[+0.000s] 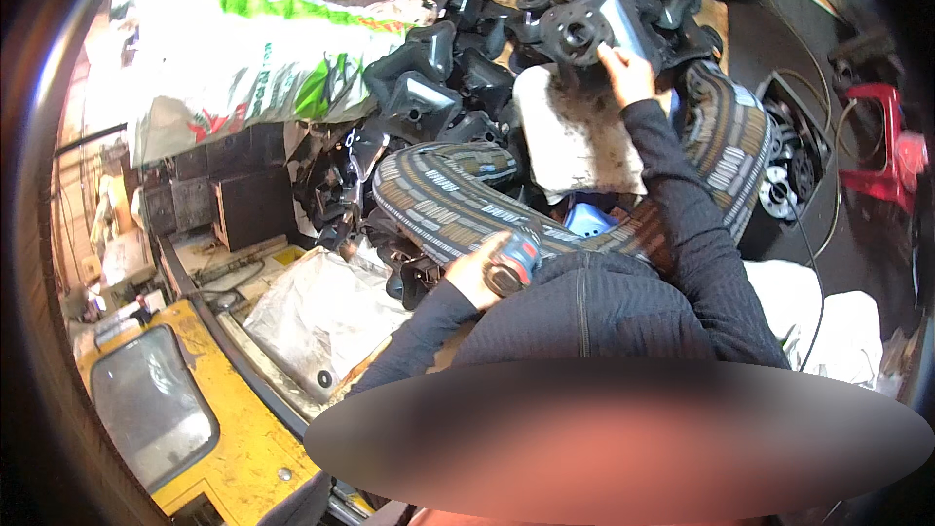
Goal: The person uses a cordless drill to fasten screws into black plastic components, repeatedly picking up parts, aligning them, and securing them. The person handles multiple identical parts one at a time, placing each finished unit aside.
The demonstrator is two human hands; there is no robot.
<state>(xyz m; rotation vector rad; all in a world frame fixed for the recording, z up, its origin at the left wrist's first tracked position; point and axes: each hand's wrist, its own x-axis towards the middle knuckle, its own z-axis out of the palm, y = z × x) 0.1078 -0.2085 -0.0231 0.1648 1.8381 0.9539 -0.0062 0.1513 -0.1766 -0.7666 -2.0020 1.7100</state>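
Observation:
My left hand [474, 275] is closed around a blue and red power tool [515, 260], which looks like a cordless driver. It is held low, close to my body. My right arm reaches forward, and my right hand [628, 76] grips the near edge of a black moulded part [616, 18] with a round, holed flange. This part sits at the far end of a stained white pad [555, 141]. A curved, patterned cushion [438, 197] wraps around my lap on both sides of the pad. A small blue object [588, 219] lies between pad and cushion.
Similar black parts [421, 102] are heaped ahead and to the left. Beside them lies a white and green sack [263, 63]. Clear plastic sheeting [321, 302] and a yellow machine panel [229, 409] are at left. A bin of round metal pieces [779, 185] and a red stool [881, 151] stand right.

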